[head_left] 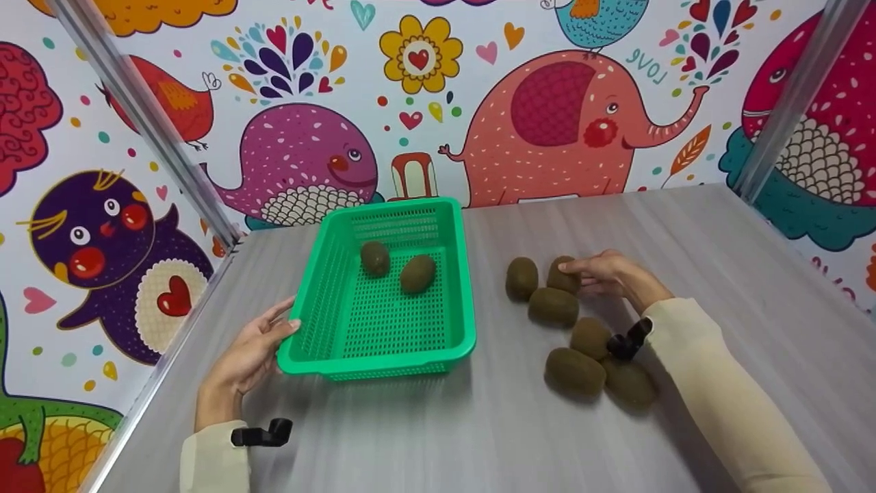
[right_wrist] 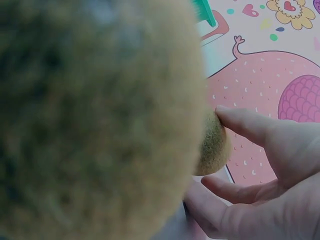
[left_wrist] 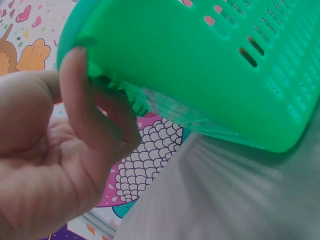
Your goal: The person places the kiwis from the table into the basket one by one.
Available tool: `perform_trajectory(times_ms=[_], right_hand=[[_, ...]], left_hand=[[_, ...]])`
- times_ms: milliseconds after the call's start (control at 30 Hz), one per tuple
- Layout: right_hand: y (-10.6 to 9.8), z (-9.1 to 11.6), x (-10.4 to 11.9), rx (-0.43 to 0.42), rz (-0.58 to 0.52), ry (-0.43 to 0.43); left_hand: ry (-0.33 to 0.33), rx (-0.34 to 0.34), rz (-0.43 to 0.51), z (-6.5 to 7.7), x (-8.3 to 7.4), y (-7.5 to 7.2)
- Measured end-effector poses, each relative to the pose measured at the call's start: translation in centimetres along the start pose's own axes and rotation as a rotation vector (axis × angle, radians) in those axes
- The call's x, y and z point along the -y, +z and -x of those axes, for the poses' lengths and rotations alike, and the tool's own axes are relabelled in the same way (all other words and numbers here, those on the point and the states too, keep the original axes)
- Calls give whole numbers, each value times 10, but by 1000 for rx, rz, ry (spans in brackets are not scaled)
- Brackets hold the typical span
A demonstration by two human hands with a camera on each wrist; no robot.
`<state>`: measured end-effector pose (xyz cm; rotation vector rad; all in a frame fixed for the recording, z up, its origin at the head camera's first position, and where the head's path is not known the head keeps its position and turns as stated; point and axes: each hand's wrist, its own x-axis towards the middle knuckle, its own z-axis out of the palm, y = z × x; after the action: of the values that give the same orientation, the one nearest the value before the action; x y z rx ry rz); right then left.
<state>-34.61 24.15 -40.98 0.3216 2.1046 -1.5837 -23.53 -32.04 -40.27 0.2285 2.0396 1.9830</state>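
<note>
A green plastic basket [head_left: 395,370] stands on the table with two kiwis [head_left: 417,274] inside. My left hand [head_left: 248,355] grips its left rim near the front corner; the left wrist view shows the fingers [left_wrist: 77,95] bent around that edge. To the right of the basket lie several brown kiwis [head_left: 553,307] in a loose cluster. At the cluster's far end, my right hand [head_left: 609,274] pinches one kiwi [head_left: 562,275] from its right side. The right wrist view shows this kiwi [right_wrist: 214,145] between thumb and fingers, partly covered by a large blurred kiwi [right_wrist: 95,120] close to the camera.
The grey table [head_left: 506,431] meets a wall [head_left: 424,116] printed with cartoon animals at the back. Metal posts [head_left: 144,123] stand at the left and right corners. Black camera mounts [head_left: 263,435] sit on both wrists; the right one hangs just over the nearer kiwis.
</note>
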Motion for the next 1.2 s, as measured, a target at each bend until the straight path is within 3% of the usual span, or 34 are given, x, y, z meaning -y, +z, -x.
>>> perform_trajectory(times_ms=[233,500,933,1200], right_hand=[[0,-2,0,-9,66,24],[1,0,5,78,62,-11],[-5,7,18,21,62,-29],[-3,11,27,16,38,-64]], left_hand=[[-6,1,-4,0,0,1],[-18,-32,-10,-1,-1,2],[-26,-50,-13,-2,-1,1],[-10,-22,-4,-1,0,0]])
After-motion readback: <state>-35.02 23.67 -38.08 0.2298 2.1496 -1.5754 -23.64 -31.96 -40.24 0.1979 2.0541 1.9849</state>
